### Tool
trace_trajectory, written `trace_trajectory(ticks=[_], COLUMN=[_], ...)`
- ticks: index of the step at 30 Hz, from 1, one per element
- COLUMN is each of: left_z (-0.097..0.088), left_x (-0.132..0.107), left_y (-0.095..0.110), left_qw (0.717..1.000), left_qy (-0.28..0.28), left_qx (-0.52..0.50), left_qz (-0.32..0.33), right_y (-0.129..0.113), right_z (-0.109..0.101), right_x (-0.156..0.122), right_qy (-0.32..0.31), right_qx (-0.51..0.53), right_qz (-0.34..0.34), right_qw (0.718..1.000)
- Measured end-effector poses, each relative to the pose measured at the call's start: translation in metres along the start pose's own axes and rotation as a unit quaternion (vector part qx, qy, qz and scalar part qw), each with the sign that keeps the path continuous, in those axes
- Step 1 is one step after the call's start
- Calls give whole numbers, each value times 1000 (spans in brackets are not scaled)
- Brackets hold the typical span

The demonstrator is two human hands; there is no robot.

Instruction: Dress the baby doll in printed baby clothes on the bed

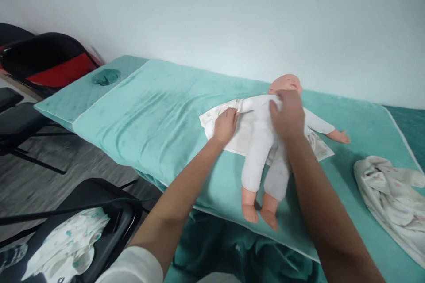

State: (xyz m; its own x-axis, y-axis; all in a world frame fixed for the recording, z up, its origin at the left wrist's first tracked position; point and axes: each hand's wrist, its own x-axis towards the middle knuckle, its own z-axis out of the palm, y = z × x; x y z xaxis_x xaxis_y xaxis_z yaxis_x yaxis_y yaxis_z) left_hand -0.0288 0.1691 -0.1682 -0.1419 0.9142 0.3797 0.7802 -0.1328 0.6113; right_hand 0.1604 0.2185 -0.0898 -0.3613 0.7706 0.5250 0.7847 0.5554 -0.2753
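A baby doll [262,146] in white clothing lies on its back on a teal towel [159,115] spread over a table. A white printed garment [219,117] is spread under the doll. My left hand [226,124] is closed on the garment's sleeve by the doll's arm. My right hand [288,112] lies over the doll's chest just below its head [288,83], fingers curled on the white fabric there.
A crumpled white cloth [385,188] lies on the towel at the right. A black chair [99,216] at lower left holds patterned baby clothes [69,243]. Black and red chairs [46,59] stand at the far left. A white wall runs behind the table.
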Motion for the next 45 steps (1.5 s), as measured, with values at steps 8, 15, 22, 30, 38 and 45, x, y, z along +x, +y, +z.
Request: trace_trajectory(ticks=[8,15,22,30,38,45], left_z=[-1,-12,-19,-12,-28,-60], left_x=[20,60,68,73,86,73], left_y=[17,37,54,66,78,120], left_qw=[979,978,975,980,990,966], left_qy=[28,-5,-2,-43,-64,-212], left_qx=[-148,-132,-176,-172,-84,-91], left_qz=[-137,-160,-138,-90,-97,-115], right_y=[63,70,68,73,77,85], right_z=[-29,-22,-31,-15,7,13], right_x=[-57,-58,-56,-58,-60,-64], right_qy=[32,47,-5,2,-101,-119], right_qx=[-30,35,78,271,453,435], right_qz=[308,288,337,295,199,197], right_qw=[950,956,938,916,863,870])
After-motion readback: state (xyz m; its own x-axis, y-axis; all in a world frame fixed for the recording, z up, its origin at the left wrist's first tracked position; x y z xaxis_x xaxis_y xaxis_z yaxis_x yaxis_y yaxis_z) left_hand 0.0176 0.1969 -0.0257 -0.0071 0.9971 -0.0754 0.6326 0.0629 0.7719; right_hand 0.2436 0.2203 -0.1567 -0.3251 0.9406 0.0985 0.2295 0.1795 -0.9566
